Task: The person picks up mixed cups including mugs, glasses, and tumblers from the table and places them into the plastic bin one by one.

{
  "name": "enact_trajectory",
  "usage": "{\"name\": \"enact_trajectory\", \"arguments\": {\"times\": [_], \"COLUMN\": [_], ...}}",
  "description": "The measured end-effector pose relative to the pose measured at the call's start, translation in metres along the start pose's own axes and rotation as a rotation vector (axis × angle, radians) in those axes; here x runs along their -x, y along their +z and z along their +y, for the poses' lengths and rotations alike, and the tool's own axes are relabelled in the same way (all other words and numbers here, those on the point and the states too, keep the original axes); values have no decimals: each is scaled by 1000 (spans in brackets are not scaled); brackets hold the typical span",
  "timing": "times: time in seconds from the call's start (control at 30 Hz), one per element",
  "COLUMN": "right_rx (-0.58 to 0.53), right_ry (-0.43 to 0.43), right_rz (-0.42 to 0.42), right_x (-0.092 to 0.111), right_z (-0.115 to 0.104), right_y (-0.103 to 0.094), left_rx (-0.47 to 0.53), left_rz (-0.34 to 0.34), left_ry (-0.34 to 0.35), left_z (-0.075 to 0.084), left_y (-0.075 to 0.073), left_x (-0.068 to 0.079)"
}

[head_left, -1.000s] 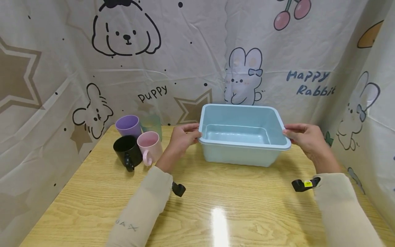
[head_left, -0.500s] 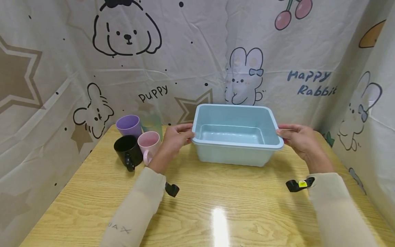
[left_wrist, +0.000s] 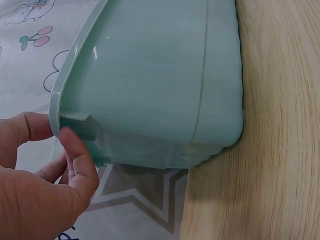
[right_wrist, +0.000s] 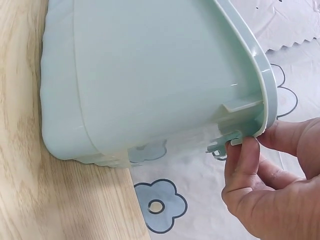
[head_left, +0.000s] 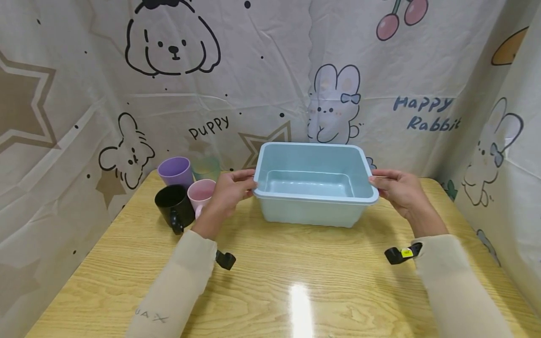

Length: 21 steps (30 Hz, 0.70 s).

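Observation:
A light blue plastic basin (head_left: 313,212), rectangular with nothing inside, stands near the back of the table. My left hand (head_left: 230,192) pinches the rim at its left end. At the opposite end my right hand (head_left: 399,192) grips the rim between thumb and fingers. In the left wrist view the left hand (left_wrist: 55,175) has its thumb and fingers on either side of the rim's lip. The right wrist view shows the right hand (right_wrist: 272,175) with fingers curled under the lip of the basin (right_wrist: 150,75).
Left of the basin stand a black mug (head_left: 174,209), a pink mug (head_left: 200,191), a purple cup (head_left: 174,172) and a translucent green cup (head_left: 205,168). The left forearm partly covers the pink mug. A printed curtain (head_left: 262,84) hangs behind the wooden table (head_left: 270,281).
Both hands have moved the basin left along the table, nearer to the cups. Their hold on the rim looks the same. The cups have stayed in place.

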State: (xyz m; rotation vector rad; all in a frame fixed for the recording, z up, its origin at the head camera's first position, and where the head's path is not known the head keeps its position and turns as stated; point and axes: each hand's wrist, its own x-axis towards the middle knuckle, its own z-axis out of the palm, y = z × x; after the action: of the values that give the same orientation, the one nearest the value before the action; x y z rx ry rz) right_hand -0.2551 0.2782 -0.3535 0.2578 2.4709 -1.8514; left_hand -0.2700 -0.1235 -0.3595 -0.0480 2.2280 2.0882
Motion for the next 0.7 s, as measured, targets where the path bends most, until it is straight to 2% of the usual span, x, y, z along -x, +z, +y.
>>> {"name": "enact_trajectory", "arguments": {"times": [0.27,0.7], "right_rx": [-74,-101], "right_ry": [17,28], "right_rz": [-25,-78], "right_x": [-1,-4], "right_z": [0,1], "right_y": [4,8], "left_rx": [-71,-53], "left_rz": [-3,16], "left_ry": [12,-17], "left_z": [0,0], "left_y": [-9,-16], "left_x": [4,8]}}
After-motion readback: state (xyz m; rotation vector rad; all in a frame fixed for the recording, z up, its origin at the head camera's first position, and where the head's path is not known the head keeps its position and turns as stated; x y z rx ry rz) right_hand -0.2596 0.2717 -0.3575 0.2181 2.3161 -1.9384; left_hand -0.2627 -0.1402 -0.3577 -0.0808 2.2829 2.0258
